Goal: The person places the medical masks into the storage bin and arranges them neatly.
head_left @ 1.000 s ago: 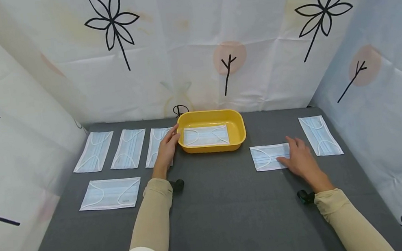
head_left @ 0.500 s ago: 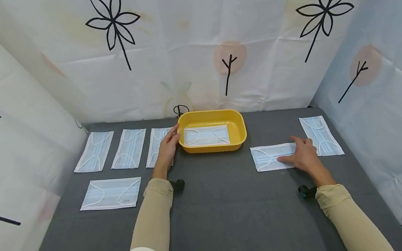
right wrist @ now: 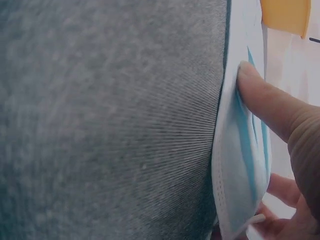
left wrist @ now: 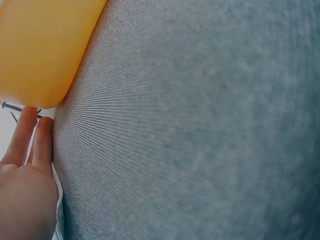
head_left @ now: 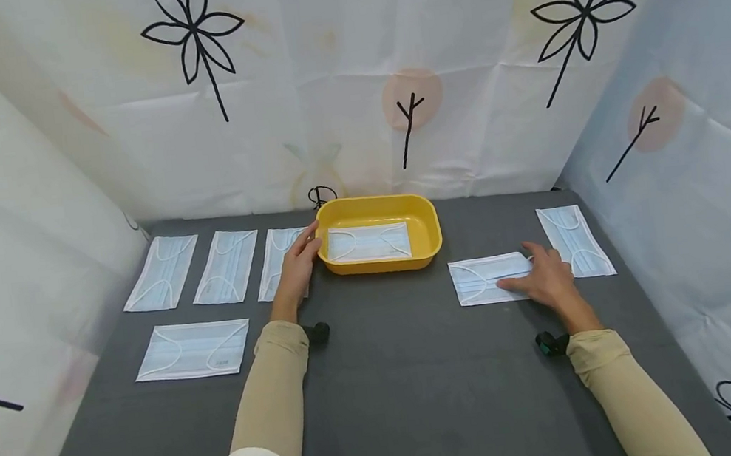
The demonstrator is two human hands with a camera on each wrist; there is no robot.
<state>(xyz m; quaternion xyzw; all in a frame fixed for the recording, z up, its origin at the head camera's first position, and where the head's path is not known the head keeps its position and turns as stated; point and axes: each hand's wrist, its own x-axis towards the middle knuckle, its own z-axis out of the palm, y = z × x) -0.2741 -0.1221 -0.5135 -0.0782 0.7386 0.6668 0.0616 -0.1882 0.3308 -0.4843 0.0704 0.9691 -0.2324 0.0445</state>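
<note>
In the head view, my left hand [head_left: 295, 271] touches the left end of a yellow tray [head_left: 433, 239] with extended fingers; the left wrist view shows its fingertips against the tray's wall. A light blue face mask [head_left: 369, 243] with white ear loops lies inside the tray. To the right, my right hand [head_left: 547, 279] pinches the right end of another face mask [head_left: 478, 280] on the table. Its thumb [right wrist: 257, 87] presses on the pleats in the right wrist view, the other fingers are at the far side, and the mask bulges upward.
Three upright masks line the back left: one mask [head_left: 161, 273], a second mask [head_left: 225, 266] and a third mask [head_left: 275, 260] partly behind my left hand. Below them lies a sideways mask [head_left: 193, 350]. A tilted mask [head_left: 576, 241] is at the right. Printed curtains [head_left: 340, 112] enclose the grey table [head_left: 410, 401].
My right hand has slid rightward along its mask, then pinched its right end, which now buckles. The left hand stays at the tray. The head view has shifted slightly.
</note>
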